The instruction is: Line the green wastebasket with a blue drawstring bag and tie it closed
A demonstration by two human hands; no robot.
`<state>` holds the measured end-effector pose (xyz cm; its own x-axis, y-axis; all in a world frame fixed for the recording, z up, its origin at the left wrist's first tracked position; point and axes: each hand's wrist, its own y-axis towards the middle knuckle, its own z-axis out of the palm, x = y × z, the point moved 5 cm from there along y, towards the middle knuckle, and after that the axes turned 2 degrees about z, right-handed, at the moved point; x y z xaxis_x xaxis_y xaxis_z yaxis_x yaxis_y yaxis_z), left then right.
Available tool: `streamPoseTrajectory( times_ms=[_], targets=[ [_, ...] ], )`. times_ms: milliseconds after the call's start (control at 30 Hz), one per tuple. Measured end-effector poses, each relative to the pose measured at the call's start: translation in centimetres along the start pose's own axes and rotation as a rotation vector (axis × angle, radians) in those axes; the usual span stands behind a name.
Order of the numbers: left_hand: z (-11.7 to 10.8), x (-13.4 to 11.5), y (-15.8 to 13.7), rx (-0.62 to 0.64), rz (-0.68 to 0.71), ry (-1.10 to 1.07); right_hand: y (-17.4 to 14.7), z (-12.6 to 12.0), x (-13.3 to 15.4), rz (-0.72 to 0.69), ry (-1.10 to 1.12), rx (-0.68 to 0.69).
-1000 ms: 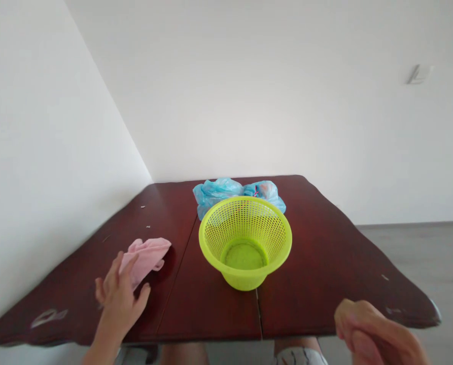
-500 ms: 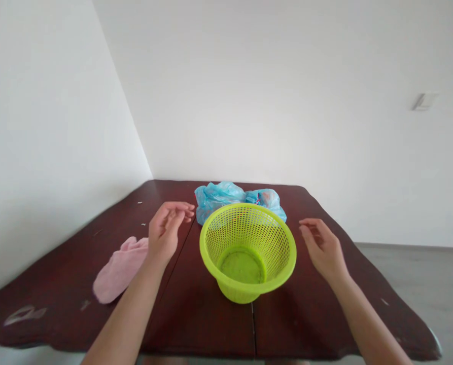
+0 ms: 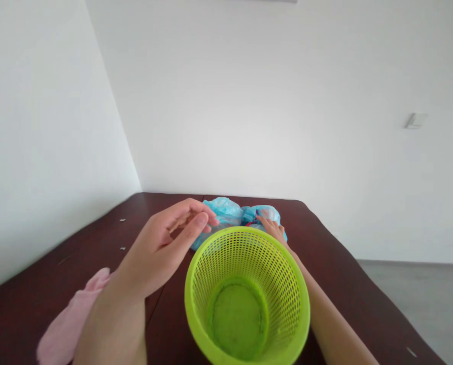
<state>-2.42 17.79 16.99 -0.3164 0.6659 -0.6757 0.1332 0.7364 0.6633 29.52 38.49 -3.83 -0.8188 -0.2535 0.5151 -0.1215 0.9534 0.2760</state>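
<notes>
A green plastic basket [image 3: 238, 317] with mesh sides stands on the dark red table [image 3: 333, 263], with nothing in it. Behind it lie a blue plastic bag [image 3: 224, 209] on the left and a second blue plastic bag [image 3: 268, 211] on the right. My left hand [image 3: 173, 243] hovers left of the basket rim, in front of the left bag, its fingers curved and apart around nothing. Past the basket, my right hand [image 3: 272, 228] reaches to the right bag, fingers extended onto it; the basket and arm hide part of that bag.
A pink cloth [image 3: 72, 322] lies at the table's left, partly behind my left forearm. White walls [image 3: 226, 101] rise behind and to the left. A white switch [image 3: 416, 120] is on the back wall. Grey floor [image 3: 409, 294] shows at the right.
My right hand has moved forward and left, from beside the basket to the right bag. My left hand has come forward and appears larger. The view has shifted, with the basket lower and closer.
</notes>
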Motion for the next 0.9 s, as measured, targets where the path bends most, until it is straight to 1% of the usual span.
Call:
streamPoseTrajectory(
  times_ms=[100, 133, 200, 267, 300, 333, 367, 433, 500, 567, 633, 700, 733, 800, 900],
  targets=[
    [-0.5, 2.2, 1.2, -0.043, -0.002, -0.049, 1.2, 0.8, -0.5, 0.02, -0.038, 0.012],
    [-0.4, 3.4, 1.9, -0.039, -0.007, -0.084, 1.5, 1.0, -0.6, 0.026, -0.046, 0.008],
    [0.2, 6.7, 3.2, -0.021, -0.036, -0.175, 2.0, 1.3, -0.9, 0.048, -0.054, -0.014],
    [1.2, 10.9, 4.4, -0.017, -0.097, -0.253, 2.2, 1.5, -1.1, 0.081, -0.054, -0.051],
    [1.9, 13.0, 4.8, -0.027, -0.132, -0.271, 2.2, 1.5, -1.1, 0.088, -0.047, -0.073],
    [2.9, 15.1, 5.2, -0.011, -0.163, -0.263, 2.3, 1.4, -1.1, 0.085, -0.034, -0.091],
    [3.9, 16.9, 5.4, 0.014, -0.18, -0.242, 2.3, 1.1, -1.0, 0.075, -0.016, -0.108],
    [6.3, 19.6, 5.4, 0.084, -0.185, -0.213, 2.4, 0.1, -0.9, 0.059, 0.024, -0.147],
    [8.6, 21.1, 5.1, 0.164, -0.177, -0.235, 2.6, -1.5, -1.1, 0.066, 0.046, -0.184],
    [10.4, 21.7, 4.5, 0.237, -0.173, -0.302, 2.6, -3.5, -1.3, 0.069, 0.06, -0.231],
    [11.6, 22.3, 4.0, 0.276, -0.192, -0.375, 2.5, -5.5, -1.4, 0.046, 0.093, -0.295],
    [12.1, 23.2, 3.6, 0.272, -0.251, -0.428, 2.2, -7.1, -1.2, 0.01, 0.151, -0.364],
    [12.3, 23.8, 3.5, 0.259, -0.285, -0.447, 2.0, -7.5, -1.0, -0.012, 0.189, -0.385],
    [12.5, 24.8, 3.4, 0.22, -0.333, -0.48, 1.8, -7.6, -0.5, -0.056, 0.286, -0.376],
    [12.7, 25.5, 3.4, 0.2, -0.338, -0.507, 1.9, -6.3, 0.3, -0.114, 0.456, -0.265]
  ],
)
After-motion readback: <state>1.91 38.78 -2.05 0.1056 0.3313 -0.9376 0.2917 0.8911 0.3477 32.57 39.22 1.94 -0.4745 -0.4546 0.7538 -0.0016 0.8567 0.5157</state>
